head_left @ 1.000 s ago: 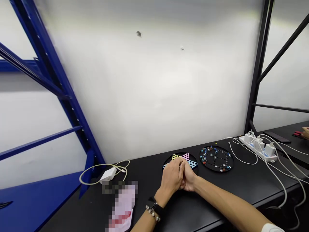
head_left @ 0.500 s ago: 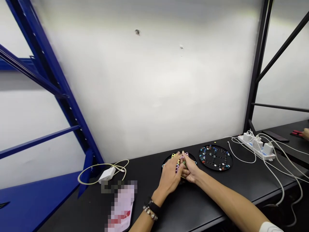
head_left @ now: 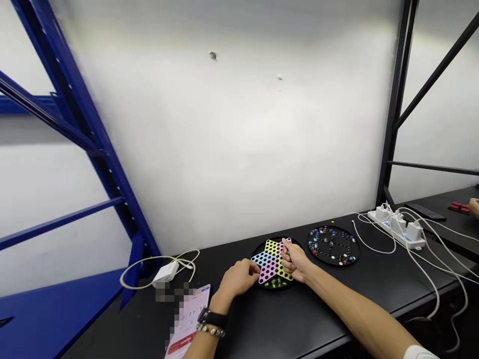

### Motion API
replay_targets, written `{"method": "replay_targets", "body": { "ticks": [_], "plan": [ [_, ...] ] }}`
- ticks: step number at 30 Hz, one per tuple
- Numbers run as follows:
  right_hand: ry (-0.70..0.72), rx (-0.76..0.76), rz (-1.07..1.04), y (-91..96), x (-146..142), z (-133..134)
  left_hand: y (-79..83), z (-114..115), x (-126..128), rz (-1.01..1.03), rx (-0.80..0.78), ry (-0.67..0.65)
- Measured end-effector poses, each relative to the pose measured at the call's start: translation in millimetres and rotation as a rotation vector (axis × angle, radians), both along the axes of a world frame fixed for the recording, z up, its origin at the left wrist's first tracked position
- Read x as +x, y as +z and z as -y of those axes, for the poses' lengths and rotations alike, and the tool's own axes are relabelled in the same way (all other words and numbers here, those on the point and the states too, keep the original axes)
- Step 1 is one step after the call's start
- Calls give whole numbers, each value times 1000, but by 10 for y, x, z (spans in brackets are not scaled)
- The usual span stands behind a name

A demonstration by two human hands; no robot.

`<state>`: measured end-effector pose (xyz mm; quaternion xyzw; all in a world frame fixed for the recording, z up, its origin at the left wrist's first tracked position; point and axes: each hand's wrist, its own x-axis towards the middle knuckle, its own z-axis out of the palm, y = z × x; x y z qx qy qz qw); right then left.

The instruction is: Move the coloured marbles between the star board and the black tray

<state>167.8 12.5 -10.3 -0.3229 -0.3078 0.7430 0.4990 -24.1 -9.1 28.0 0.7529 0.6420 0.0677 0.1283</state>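
A round black game board (head_left: 270, 260) with a star of yellow, blue and pink holed triangles lies on the black table. My left hand (head_left: 238, 277) rests at its left edge, fingers curled against the rim. My right hand (head_left: 296, 263) is on the board's right side, fingers closed in a pinch over the star; what it holds is too small to make out. A few marbles sit at the board's near edge (head_left: 276, 283). A second round black tray (head_left: 333, 245) with several coloured marbles lies just to the right.
A white charger with a coiled cable (head_left: 164, 271) lies at left, and a printed sheet (head_left: 189, 319) near the table's front. A power strip with plugs and cables (head_left: 398, 228) sits at right. Another person's hand (head_left: 473, 205) shows at far right. Blue rack frame stands at left.
My hands were together over the board; my left hand has drawn back to the board's left edge, uncovering the coloured star. My right hand stays on the board's right side.
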Motion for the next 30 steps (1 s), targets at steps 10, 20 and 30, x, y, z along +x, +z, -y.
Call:
{"method": "replay_targets", "body": {
  "ticks": [10, 20, 30],
  "plan": [
    [27, 0, 0, -41, 14, -30, -8, -5, 41, -13, 32, 62],
    [460, -70, 88, 150, 34, 100, 55, 144, 290, 360, 451, -57],
    [72, 323, 639, 72, 161, -57, -60, 259, 495, 295, 455, -63]
  ]
}}
